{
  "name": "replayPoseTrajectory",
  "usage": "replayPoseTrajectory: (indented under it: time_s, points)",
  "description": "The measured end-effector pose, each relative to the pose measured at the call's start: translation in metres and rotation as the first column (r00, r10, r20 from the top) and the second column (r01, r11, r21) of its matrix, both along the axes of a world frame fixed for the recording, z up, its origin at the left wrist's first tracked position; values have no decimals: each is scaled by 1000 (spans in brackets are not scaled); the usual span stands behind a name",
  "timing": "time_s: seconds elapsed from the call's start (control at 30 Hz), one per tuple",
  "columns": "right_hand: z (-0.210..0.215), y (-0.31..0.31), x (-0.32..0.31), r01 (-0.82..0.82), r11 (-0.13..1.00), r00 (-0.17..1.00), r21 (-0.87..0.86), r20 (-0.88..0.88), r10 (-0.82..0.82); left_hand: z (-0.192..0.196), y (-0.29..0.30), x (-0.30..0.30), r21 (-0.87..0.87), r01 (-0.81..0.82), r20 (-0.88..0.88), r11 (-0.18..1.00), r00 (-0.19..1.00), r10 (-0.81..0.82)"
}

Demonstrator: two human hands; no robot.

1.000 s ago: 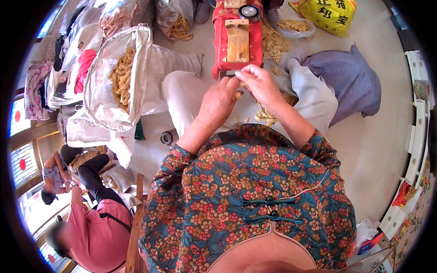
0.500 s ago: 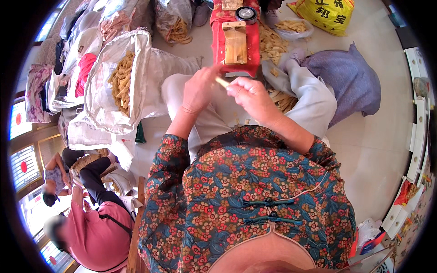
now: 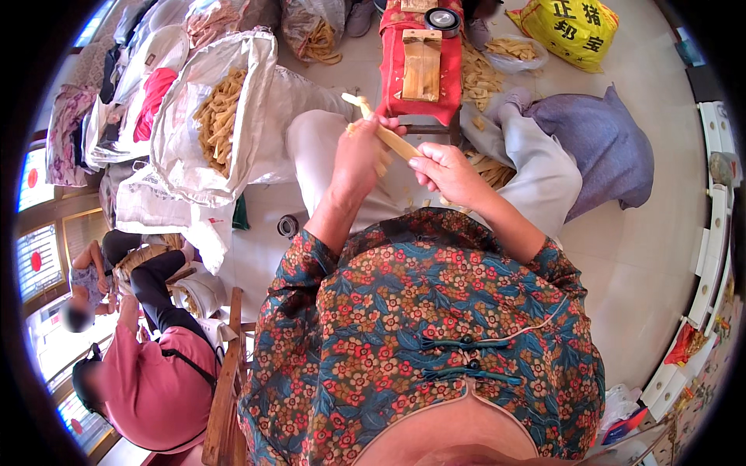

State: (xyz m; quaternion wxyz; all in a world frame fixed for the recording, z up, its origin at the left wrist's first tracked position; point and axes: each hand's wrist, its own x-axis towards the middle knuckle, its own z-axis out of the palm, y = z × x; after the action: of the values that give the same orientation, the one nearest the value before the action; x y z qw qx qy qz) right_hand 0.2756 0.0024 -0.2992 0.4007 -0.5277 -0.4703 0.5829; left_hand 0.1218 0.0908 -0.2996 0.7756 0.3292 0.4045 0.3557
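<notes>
While both hands are held out over the lap, a tan strip (image 3: 399, 145) is gripped between them, just on the near side of a bench covered with red cloth (image 3: 447, 101). The near right end is pinched by the thumb and fingers of the right hand (image 3: 446, 169), which are clamped together on it; the middle is enclosed by the fingers of the left hand (image 3: 358, 155), closed around it, though their exact placing cannot be told because of blur. The step in hand is judged to be the working of a single strip by hand. For the next move, a firm pinch at the near right end and careful guiding by the left fingers would seem to be called for, lest the strip be bent or torn. Its long axis is slanted from far left to near right, with the curled far end pointed toward the far left, beyond the left hand. More strips (image 3: 221, 120) are held in a white sack (image 3: 165, 155) on the left, and a wooden block (image 3: 422, 66) is set on the cloth at the far side.
</notes>
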Motion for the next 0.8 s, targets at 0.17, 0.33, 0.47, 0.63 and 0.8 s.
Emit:
replayPoseTrajectory:
  time_s: [0.17,0.33,0.47,0.63,0.8]
  points:
    - [20,-4,-2,235,970,972,60,-10,-235,-17,0,-4,158,48,-137,986,990,-26]
    - [36,8,-9,183,694,878,697,202,-433,-10,-15,2,280,422,-430,862,858,-281]
    - [36,16,-7,-242,430,644,870,476,-599,-3,-21,-1,682,611,-639,402,765,-78]
    - [21,18,-10,411,891,904,195,-212,-370,32,-32,1,722,407,-580,559,797,169]
    - [18,15,-9,212,964,630,-158,-732,-259,27,-30,3,865,311,-428,395,867,255]
